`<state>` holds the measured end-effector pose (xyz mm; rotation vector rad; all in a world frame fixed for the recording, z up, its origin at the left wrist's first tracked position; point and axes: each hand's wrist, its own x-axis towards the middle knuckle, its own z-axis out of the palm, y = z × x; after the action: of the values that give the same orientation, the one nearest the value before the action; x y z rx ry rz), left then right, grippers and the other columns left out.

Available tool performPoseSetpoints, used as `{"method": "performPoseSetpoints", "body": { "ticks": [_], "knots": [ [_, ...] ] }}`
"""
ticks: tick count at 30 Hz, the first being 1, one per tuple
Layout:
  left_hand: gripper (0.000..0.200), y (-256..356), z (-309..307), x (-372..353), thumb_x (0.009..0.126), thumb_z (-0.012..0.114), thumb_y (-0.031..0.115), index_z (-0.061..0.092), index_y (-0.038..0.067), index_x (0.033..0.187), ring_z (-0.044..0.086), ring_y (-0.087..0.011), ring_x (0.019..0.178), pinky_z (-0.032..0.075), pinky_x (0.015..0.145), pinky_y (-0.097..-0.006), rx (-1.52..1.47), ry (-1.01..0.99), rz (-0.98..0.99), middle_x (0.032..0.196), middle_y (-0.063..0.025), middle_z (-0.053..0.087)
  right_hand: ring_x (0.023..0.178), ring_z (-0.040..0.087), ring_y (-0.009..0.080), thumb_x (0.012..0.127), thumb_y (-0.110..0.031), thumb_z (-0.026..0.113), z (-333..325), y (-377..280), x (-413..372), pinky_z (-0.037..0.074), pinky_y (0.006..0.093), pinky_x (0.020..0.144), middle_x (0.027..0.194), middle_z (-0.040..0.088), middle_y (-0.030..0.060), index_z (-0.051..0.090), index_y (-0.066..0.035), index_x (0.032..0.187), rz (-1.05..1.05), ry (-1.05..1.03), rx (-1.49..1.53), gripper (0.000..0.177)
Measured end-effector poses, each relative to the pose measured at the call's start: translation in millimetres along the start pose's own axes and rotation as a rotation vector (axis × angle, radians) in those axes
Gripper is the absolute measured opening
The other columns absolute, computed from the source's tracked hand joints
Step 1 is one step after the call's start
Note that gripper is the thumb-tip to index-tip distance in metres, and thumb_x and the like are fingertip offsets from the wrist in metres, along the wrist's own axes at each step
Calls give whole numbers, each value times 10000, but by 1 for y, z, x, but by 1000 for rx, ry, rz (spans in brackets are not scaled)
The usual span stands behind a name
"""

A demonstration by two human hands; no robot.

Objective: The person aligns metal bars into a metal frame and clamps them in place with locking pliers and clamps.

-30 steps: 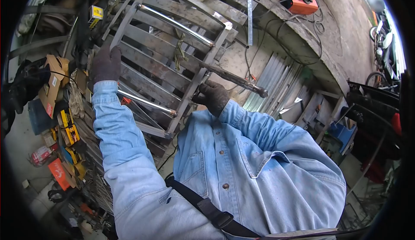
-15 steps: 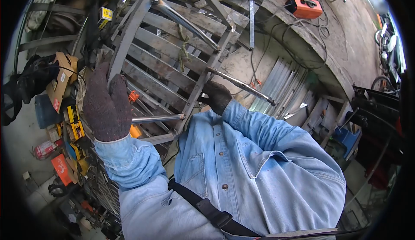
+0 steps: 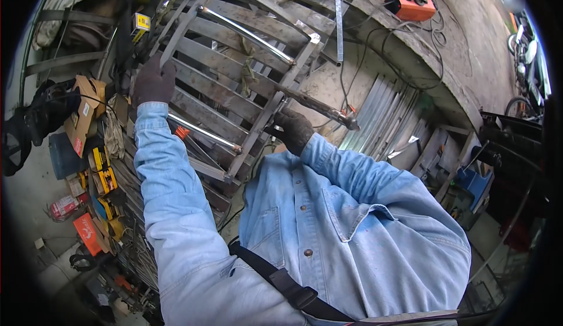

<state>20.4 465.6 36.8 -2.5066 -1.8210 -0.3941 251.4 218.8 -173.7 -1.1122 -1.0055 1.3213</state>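
Note:
A grey metal frame (image 3: 255, 137) with shiny round crossbars (image 3: 249, 37) is held tilted over a rack of flat metal slats (image 3: 214, 87). My left hand (image 3: 155, 83), in a dark knitted glove, is closed around the frame's far-left bar with the arm stretched out. On the near bar my gloved right hand (image 3: 294, 130) is closed, close to my body; its fingertips are partly hidden. A dark, worn tube (image 3: 322, 109) sticks out from the near bar, just above my right hand. A twisted strip of cloth (image 3: 247, 75) hangs among the slats.
An orange-red machine (image 3: 409, 5) with cables stands on the concrete ledge at upper right. Long metal bars (image 3: 380, 117) lie on the floor to the right. Cardboard (image 3: 85, 112), yellow boxes (image 3: 104, 170) and tools crowd the left side.
My left hand has moved forward, away from me, with its arm straightening. The frame's left side has swung away and down toward the slats. My right hand stays nearly in place.

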Motion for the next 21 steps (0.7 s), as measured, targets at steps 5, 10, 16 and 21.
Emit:
{"method": "performPoseSetpoints", "body": {
  "ticks": [5, 10, 16, 21],
  "knots": [
    [373, -16, 49, 2, 876, 530, 382, 624, 91, 1090, 644, -418, 916, 505, 801, -518, 124, -137, -113, 1001, -221, 664, 869, 629, 321, 825, -126, 704, -4, -44, 1, 541, 405, 756, 884, 610, 115, 641, -72, 911, -135, -29, -500, 120],
    [363, -48, 117, -6, 880, 541, 385, 617, 113, 1109, 628, -403, 972, 504, 831, -498, 65, -91, -108, 1050, -196, 643, 875, 624, 339, 807, -100, 712, -5, -50, -2, 528, 418, 755, 912, 616, 123, 654, -80, 940, -178, -33, -493, 146],
    [318, -22, 107, -12, 882, 553, 377, 628, 130, 1067, 590, -379, 1039, 501, 853, -484, 187, -69, -193, 1114, -155, 581, 947, 619, 362, 776, -44, 708, -8, -67, -3, 534, 422, 788, 1001, 620, 148, 663, -85, 981, -142, -109, -667, 214],
    [316, -15, 109, -15, 880, 557, 369, 628, 135, 1080, 595, -364, 1028, 503, 851, -480, 181, -78, -230, 1120, -150, 577, 975, 624, 362, 753, 14, 701, -16, -86, -7, 532, 403, 843, 1049, 632, 167, 652, -50, 1104, -15, -136, -733, 361]
  ]
}}
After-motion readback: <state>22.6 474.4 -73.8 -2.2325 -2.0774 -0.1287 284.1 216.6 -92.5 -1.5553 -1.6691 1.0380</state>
